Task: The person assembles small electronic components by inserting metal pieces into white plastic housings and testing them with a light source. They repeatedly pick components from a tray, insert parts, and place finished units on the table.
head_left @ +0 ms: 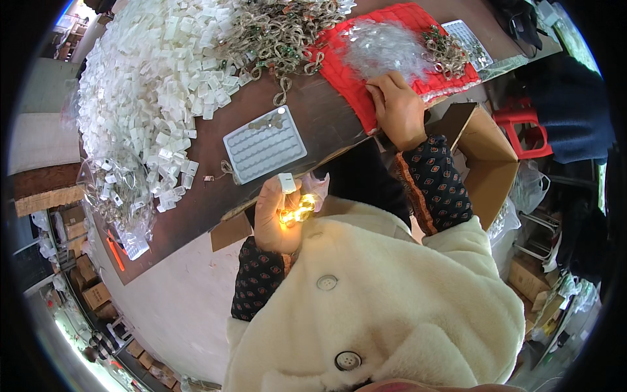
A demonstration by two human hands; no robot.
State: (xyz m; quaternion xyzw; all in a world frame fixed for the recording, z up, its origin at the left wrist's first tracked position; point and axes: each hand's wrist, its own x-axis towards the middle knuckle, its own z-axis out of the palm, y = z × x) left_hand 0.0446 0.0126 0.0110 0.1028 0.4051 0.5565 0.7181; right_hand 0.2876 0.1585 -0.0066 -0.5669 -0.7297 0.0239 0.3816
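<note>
My left hand (273, 219) is closed around a small white battery box (286, 182) at the table's near edge. A bundle of lit yellow string lights (298, 210) glows beside its fingers, with a pale pinkish scrap next to it. My right hand (400, 108) is over the near side of a red padded cloth (353, 98), fingers bent and pressed together. Whatever those fingertips may hold is too small to make out. Just beyond them lies a pile of thin clear plastic bags (379, 49). A coiled unlit light bundle (447, 55) sits right of the pile.
White battery boxes (163, 65) are heaped at the left, tangled string lights (281, 32) at the far middle. A grey moulded tray (266, 147) lies before me. Orange-handled scissors (115, 251) rest at the left edge. A cardboard box (486, 140) and red stool (526, 127) stand right.
</note>
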